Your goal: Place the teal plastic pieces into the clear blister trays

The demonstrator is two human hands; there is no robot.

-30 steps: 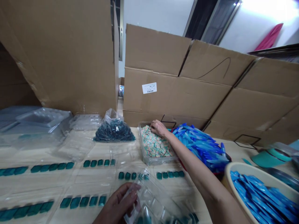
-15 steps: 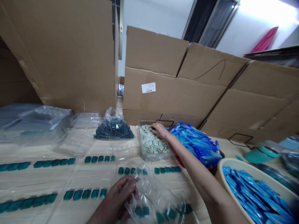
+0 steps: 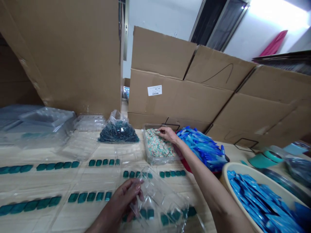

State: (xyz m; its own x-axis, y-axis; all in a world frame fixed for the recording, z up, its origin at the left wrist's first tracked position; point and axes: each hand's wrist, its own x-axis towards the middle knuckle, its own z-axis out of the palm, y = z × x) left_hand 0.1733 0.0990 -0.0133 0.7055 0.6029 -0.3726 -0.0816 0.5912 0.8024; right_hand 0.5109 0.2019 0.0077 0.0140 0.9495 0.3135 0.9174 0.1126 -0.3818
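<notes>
Clear blister tray (image 3: 160, 197) held in left hand (image 3: 116, 202), grip narrow.
Right hand (image 3: 166, 133) half-open, touching pastel pieces (image 3: 156, 144) in plastic tray (image 3: 145, 145); teal pieces (image 3: 82, 197) in rows on worktop (image 3: 31, 186), blue pieces (image 3: 201, 149) just beside.

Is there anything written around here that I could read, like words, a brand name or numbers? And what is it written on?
White sticker on the cardboard box: small printed lines and what may be a barcode, too small to read.
Thin black curved line on the same cardboard: a drawn mark, not letters.
No other words, brands or numbers can be read in this view.
</notes>
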